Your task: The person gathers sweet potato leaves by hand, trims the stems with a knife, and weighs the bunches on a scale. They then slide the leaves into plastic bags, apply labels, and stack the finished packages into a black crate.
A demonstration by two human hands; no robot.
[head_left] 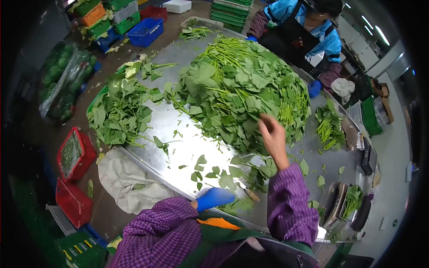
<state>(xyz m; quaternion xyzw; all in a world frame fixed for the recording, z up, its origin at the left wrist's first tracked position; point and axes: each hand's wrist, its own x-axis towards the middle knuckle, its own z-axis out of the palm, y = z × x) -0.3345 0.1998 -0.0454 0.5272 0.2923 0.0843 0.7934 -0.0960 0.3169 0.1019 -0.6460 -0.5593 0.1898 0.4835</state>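
Note:
My right hand (273, 136), bare, reaches to the near right side of a large heap of leafy green stems (241, 85). Its thumb and forefinger are apart at the leaves, with nothing visibly held between them. Low over the table's near edge is my left hand (215, 198) in a blue glove; its fingers are smeared by motion. Just right of that glove lies a knife with a wooden handle (252, 194), its blade partly among loose leaves (227, 179).
The metal table (154, 134) carries a leafy pile (120, 111) at left and a bunch of stems (330, 127) at right. Across it stands a co-worker (299, 35) in blue gloves. A white sack (129, 183) hangs by the near left edge; red crates (73, 203) sit on the floor.

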